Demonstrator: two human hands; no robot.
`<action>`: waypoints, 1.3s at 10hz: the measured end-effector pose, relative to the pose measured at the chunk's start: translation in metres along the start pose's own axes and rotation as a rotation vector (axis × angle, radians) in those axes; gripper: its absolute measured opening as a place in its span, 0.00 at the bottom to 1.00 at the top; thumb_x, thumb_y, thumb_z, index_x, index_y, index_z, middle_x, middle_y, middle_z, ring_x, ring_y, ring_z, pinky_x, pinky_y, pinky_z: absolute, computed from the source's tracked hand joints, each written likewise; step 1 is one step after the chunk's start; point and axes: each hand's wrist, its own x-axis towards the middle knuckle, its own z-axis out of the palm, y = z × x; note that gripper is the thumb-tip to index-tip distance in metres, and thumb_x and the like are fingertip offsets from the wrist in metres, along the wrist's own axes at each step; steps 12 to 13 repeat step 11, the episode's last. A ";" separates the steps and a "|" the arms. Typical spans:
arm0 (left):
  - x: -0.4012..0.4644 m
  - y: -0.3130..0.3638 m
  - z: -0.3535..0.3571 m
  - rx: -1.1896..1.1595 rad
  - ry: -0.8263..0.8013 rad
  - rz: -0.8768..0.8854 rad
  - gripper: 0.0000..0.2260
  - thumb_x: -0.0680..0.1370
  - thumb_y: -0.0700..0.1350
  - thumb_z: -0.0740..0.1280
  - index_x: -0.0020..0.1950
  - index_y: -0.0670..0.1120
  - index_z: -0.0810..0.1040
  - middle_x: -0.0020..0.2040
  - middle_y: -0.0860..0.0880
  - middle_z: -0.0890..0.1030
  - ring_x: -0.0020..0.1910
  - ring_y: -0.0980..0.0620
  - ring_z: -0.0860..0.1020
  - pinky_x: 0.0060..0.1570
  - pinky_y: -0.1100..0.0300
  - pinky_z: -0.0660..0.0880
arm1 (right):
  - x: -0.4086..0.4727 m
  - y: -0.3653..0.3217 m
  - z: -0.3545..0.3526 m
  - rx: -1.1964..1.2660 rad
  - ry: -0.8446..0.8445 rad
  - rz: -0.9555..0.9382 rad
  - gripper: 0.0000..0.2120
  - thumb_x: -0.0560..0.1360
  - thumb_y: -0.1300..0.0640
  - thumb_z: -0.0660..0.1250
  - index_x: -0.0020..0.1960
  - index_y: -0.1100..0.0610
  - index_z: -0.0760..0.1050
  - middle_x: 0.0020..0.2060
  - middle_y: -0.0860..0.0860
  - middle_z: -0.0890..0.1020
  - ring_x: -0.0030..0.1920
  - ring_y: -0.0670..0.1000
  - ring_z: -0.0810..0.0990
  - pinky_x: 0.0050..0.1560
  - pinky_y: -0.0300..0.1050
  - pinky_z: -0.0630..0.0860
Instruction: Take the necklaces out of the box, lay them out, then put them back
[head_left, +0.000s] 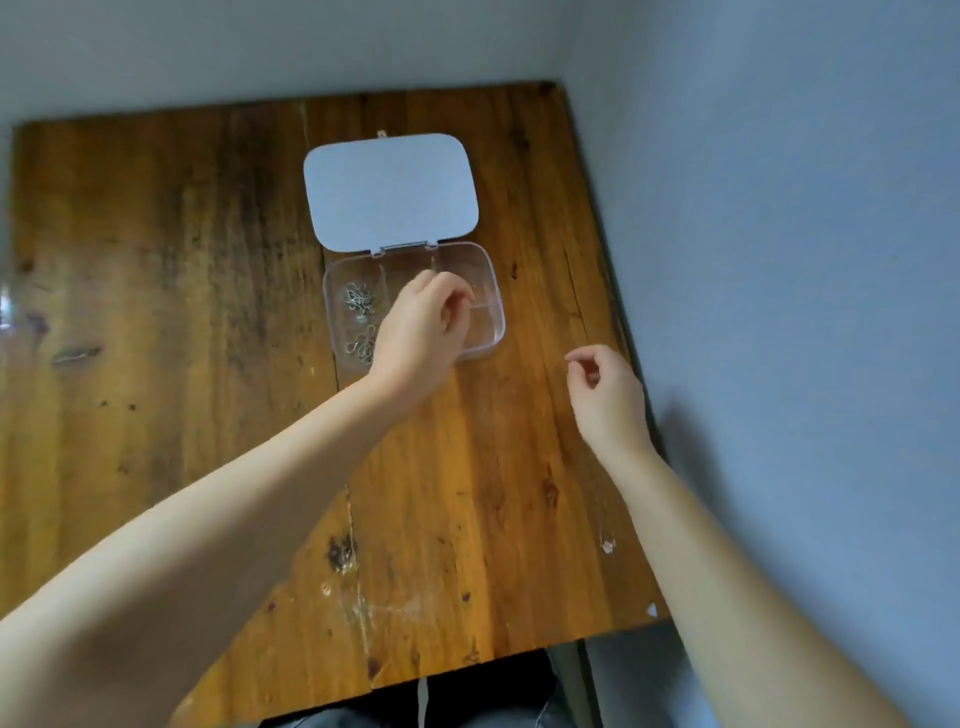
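Observation:
A clear plastic box (493, 332) with several compartments lies on the wooden table, its pale lid (389, 189) folded flat behind it. One silver necklace (358, 301) is bunched in the far left compartment, and another necklace (362, 347) lies in the near left one. My left hand (421, 332) hovers over the box's middle with its fingers curled down; what they touch is hidden. My right hand (605, 395) is to the right of the box, thumb and forefinger pinched. A very thin chain seems to hang from it to a small pale pendant (607, 545) by the table's right edge.
The wooden table (182, 312) stands in a corner, with walls close behind and on the right. Its near edge (467, 670) is just above my lap. A glassy shine shows at the far left edge (8, 312).

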 end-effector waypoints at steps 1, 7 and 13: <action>0.017 -0.051 -0.054 -0.008 0.261 -0.285 0.08 0.78 0.42 0.61 0.55 0.44 0.74 0.50 0.50 0.74 0.48 0.51 0.74 0.45 0.64 0.70 | 0.067 -0.053 0.028 0.044 -0.071 -0.038 0.13 0.80 0.56 0.59 0.63 0.53 0.72 0.60 0.52 0.78 0.57 0.49 0.77 0.47 0.31 0.69; 0.052 -0.101 -0.093 -0.187 0.008 -0.138 0.11 0.74 0.35 0.64 0.52 0.47 0.78 0.48 0.53 0.82 0.48 0.55 0.79 0.46 0.62 0.76 | 0.112 -0.095 0.027 0.183 -0.185 -0.286 0.12 0.78 0.61 0.62 0.59 0.54 0.78 0.53 0.45 0.80 0.53 0.41 0.79 0.54 0.29 0.73; -0.007 -0.114 -0.072 0.515 -0.304 0.146 0.29 0.76 0.29 0.57 0.75 0.46 0.58 0.77 0.44 0.56 0.76 0.47 0.51 0.73 0.52 0.49 | 0.058 -0.061 0.038 -0.418 -0.371 -0.427 0.30 0.79 0.70 0.54 0.77 0.53 0.50 0.78 0.50 0.50 0.77 0.51 0.45 0.76 0.56 0.52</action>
